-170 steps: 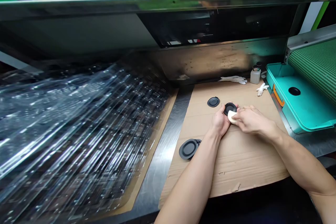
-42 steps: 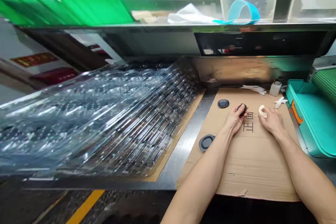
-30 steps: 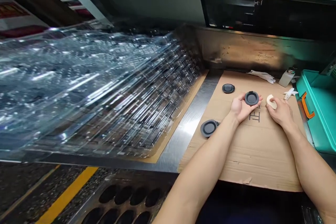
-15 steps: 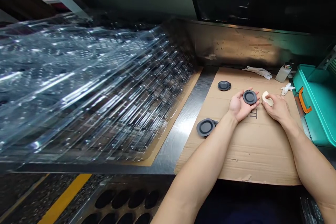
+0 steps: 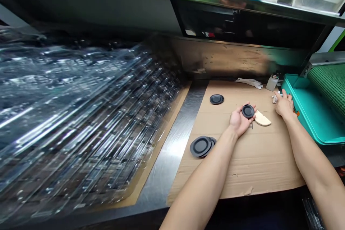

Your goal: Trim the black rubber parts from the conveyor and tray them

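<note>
A round black dish-shaped part with a raised rim lies across the fingers of my left hand, palm up above the cardboard. Just right of those fingertips, a cream half-round pad rests on the cardboard, touched by neither hand as far as I can see. My right hand is beside the teal bin, fingers apart, over a small crumpled white cloth or glove. Similar black parts lie on the cardboard: one farther back, and an overlapping group by my left forearm.
Stacked clear plastic trays fill the left side. The cardboard sheet covers the metal bench. At the back are a white glove and a small bottle. The teal bin stands right, beneath a green conveyor belt.
My right hand has let go of the cream pad, which now lies on the cardboard, and has moved right to the white cloth. My left hand still holds the black part. The view has shifted.
</note>
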The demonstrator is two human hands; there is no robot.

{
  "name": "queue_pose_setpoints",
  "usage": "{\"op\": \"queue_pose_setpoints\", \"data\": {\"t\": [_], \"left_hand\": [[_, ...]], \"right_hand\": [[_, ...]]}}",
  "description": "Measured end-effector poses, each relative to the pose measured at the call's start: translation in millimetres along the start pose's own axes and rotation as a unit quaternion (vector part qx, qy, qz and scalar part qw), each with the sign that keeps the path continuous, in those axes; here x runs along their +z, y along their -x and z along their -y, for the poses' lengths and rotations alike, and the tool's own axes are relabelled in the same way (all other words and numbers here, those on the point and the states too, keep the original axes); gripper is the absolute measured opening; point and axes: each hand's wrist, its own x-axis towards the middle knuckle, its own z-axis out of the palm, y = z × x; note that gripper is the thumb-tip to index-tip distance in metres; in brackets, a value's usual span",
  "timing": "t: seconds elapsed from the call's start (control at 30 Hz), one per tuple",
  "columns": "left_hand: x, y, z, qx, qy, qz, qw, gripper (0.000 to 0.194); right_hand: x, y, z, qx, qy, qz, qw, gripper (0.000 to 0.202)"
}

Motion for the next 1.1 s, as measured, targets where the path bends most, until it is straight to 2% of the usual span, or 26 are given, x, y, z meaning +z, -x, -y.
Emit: {"op": "queue_pose_setpoints", "data": {"t": [0.07, 0.17, 0.23, 0.33, 0.4, 0.47, 0.6, 0.77, 1.1], "left_hand": [[5.2, 3.0, 13.6, -0.032, -0.006, 0.02, 0.999, 0.032], [10.4, 6.2, 28.4, -0.088, -0.026, 0.061, 0.994, 0.029], [10.9, 6.3, 30.3, -0.098, -0.029, 0.071, 0.992, 0.029], [8.5, 3.9, 24.7, -0.076, -0.005, 0.048, 0.996, 0.029], [6.7, 2.1, 20.8, -0.066, 0.008, 0.034, 0.997, 0.03], [5.9, 1.0, 19.1, -0.066, 0.012, 0.033, 0.997, 0.031], [7.5, 1.4, 18.8, -0.071, 0.015, 0.032, 0.997, 0.031], [8.2, 1.7, 17.4, -0.074, 0.017, 0.021, 0.997, 0.03], [3.7, -4.1, 15.4, -0.088, 0.068, 0.031, 0.993, 0.034]], "right_hand": [[-1.1, -11.3, -0.5, -0.018, 0.012, 0.035, 0.999, 0.044], [-5.0, -25.6, 4.5, -0.057, 0.011, 0.006, 0.998, 0.027], [-10.3, -34.5, 8.4, -0.033, -0.024, -0.012, 0.999, 0.03], [-24.1, -51.0, 10.9, 0.024, -0.081, -0.057, 0.995, 0.036], [-36.5, -65.7, 9.2, 0.027, -0.085, -0.105, 0.99, 0.039], [-49.1, -83.2, 4.9, 0.017, -0.066, -0.121, 0.99, 0.039], [-66.2, -120.4, -4.7, -0.018, -0.013, -0.075, 0.997, 0.038], [-71.1, -156.2, -6.7, -0.053, 0.023, -0.014, 0.998, 0.037], [-78.9, -184.9, -0.5, -0.093, 0.089, 0.042, 0.991, 0.026]]}}
